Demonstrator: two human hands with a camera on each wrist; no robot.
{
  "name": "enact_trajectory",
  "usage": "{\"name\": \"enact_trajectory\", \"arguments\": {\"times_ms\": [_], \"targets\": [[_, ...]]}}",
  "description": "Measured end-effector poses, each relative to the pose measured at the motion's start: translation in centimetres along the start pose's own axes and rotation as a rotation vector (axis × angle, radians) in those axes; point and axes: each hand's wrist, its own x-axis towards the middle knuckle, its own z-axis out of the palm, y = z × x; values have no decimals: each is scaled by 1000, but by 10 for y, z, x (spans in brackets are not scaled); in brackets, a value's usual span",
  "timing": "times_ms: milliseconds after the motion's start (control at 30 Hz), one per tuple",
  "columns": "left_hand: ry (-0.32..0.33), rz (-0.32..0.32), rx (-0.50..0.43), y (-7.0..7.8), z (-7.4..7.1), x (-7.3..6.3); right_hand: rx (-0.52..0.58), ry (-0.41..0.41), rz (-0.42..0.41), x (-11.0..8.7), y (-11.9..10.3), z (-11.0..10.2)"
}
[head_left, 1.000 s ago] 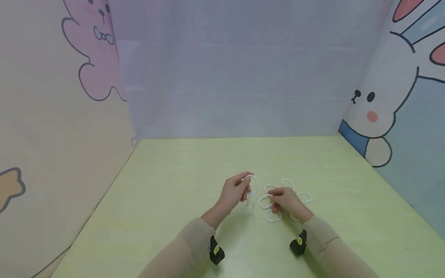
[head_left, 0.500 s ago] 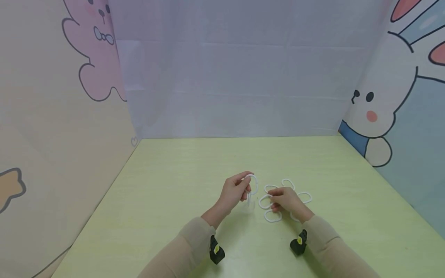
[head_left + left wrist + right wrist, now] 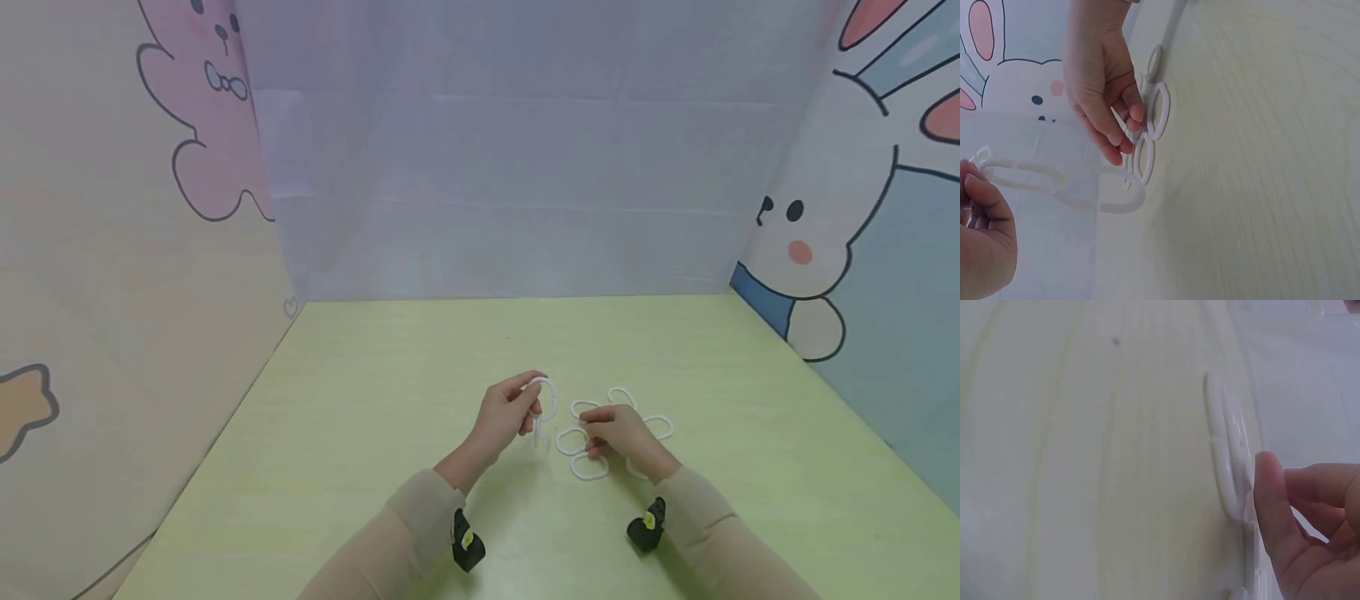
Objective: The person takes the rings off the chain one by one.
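My left hand (image 3: 504,412) is raised over the table, thumb and fingertips pinching a short chain of white plastic links (image 3: 1119,207). In the left wrist view the chain stretches out from the fingertips. My right hand (image 3: 621,433) is low over a cluster of loose white links, its fingers loosely bent with nothing between them. Closest to its fingertips lies one oval link (image 3: 1219,462), flat on the table. Another link (image 3: 588,479) lies just nearer to me, and more lie beyond and to the right, some partly hidden by the right hand.
The pale yellow-green table (image 3: 390,350) reaches back to a whitish sheet (image 3: 487,183). Printed cartoon panels stand at both sides, a rabbit (image 3: 832,208) on the right. A small black device (image 3: 468,542) is at the left cuff, a similar one (image 3: 645,527) at the right.
My right hand held an oval link in both earlier frames; it has let go and the link now lies on the table. The left hand with its chain has stayed in place.
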Motion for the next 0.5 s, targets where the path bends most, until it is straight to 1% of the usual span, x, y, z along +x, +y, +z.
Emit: {"name": "enact_trajectory", "arguments": {"times_ms": [167,333,500], "targets": [[1,8,-1,0,0,0,-9,4,-7,-1,-4,-2],[0,-3,-10,0,0,-1,-10,16,-9,-3,-8,-5],[-2,1,-7,0,0,-1,-25,16,-33,-2,-11,-9]]}}
